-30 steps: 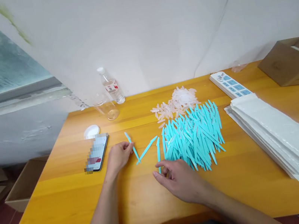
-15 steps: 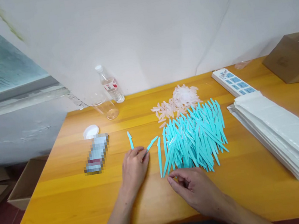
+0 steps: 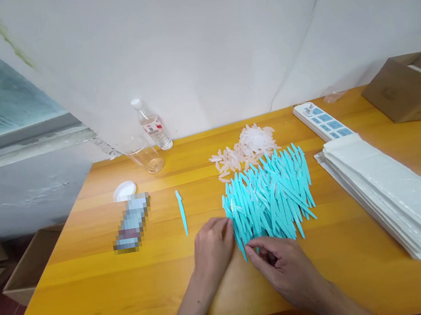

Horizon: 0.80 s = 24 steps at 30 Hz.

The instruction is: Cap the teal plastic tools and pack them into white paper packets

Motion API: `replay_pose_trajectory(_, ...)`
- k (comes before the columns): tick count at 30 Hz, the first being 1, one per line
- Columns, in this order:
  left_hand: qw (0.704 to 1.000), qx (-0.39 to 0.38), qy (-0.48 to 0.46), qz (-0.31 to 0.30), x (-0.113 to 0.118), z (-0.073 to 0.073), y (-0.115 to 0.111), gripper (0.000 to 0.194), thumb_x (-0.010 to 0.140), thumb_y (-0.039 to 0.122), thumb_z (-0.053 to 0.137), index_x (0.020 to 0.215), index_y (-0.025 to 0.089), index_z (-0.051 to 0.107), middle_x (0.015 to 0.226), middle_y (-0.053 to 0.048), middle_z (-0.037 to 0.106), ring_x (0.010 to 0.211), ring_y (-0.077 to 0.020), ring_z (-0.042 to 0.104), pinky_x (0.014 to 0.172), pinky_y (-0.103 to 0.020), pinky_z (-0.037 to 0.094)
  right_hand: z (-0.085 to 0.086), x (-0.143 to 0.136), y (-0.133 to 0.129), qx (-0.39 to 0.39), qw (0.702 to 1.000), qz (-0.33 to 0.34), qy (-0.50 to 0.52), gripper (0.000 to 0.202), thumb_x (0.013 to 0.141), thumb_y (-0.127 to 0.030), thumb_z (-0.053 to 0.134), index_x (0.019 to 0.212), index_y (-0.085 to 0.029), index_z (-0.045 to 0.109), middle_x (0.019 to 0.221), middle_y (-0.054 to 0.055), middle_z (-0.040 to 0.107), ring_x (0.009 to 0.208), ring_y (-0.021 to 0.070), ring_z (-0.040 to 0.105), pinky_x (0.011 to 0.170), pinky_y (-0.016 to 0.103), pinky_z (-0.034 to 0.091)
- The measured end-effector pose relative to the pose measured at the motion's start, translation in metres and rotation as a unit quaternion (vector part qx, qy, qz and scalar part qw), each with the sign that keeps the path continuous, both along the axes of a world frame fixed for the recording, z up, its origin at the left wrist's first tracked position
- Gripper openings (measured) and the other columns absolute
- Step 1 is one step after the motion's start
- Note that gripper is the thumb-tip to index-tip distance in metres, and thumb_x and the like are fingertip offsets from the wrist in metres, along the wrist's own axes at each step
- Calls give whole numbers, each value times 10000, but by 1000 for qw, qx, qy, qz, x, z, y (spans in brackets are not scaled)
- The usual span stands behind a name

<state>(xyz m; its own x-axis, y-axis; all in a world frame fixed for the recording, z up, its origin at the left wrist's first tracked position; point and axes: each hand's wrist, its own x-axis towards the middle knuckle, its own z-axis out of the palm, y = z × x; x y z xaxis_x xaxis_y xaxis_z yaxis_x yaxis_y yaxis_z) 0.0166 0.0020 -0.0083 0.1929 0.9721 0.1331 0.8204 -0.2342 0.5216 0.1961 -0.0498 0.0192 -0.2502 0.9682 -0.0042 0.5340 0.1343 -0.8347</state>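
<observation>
Turquoise sticks (image 3: 270, 196) are heaped on the desk (image 3: 116, 295), right of centre, mostly laid lengthwise toward the person, some crossed over others. One single stick (image 3: 182, 212) is set apart, left of the heap, roughly parallel to the heap's left edge. Left hand (image 3: 213, 245) is placed at the heap's left edge, back of hand up, fingers bent and drawn together by the outermost sticks; whether anything is clamped in that grip cannot be told, fingertips being partly hidden. Right hand (image 3: 280, 261) is held at the near ends of the heap, thumb and forefinger tips brought close together; whether a stick is pinched in that grip cannot be told.

Pale pink pieces (image 3: 256, 142) are piled just behind the heap. Phone (image 3: 132, 225), screen blurred out, is laid on the left, with a white lid (image 3: 124, 191) just behind it. Clear jar (image 3: 142, 155) and water bottle (image 3: 155, 129) are placed side by side near the wall. On the right, white plastic bags (image 3: 396, 197) are stacked just in front of a power strip (image 3: 322, 121); a cardboard box (image 3: 409, 86) is seen beyond, at far right.
</observation>
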Motion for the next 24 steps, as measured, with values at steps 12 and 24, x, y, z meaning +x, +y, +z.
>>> replay_pose_trajectory(12,988,-1,120,-101,3,11,130,277,956,268,491,1015,184,747,1071,-109,679,989,-241,627,850,-341,468,-6,-39,20,100,950,4,-296,242,977,-301,500,942,-221,726,787,34,758,650,193,711,520,267,364)
replay_pose_trajectory(24,999,-40,28,-21,-25,9,104,196,871,230,533,816,184,716,796,-88,713,755,-208,644,688,-291,412,2,-58,48,30,915,41,-400,271,973,-229,477,907,-149,727,817,129,766,696,275,747,542,300,501)
